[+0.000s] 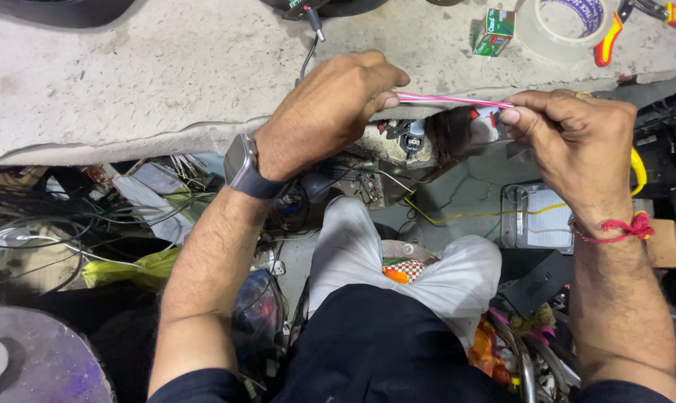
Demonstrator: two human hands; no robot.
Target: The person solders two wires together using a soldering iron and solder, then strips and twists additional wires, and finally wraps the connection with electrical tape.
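Note:
My left hand (330,108) and my right hand (573,142) hold a thin pink and white strip of wire (450,99) stretched taut between them, just in front of the edge of a worn grey workbench (129,82). The left fist is closed around one end; the right thumb and fingers pinch the other end. A dark watch (242,168) sits on my left wrist and a red thread (621,227) on my right wrist. Below the strip lies a small red and white part (486,119), partly hidden by my fingers.
On the bench stand a roll of clear tape (565,26), a small green box (493,31), red-handled pliers (651,19) and a black cable with a plug (314,30). Tangled wires (69,216), a yellow wire (465,216) and electronic parts lie on the floor around my legs.

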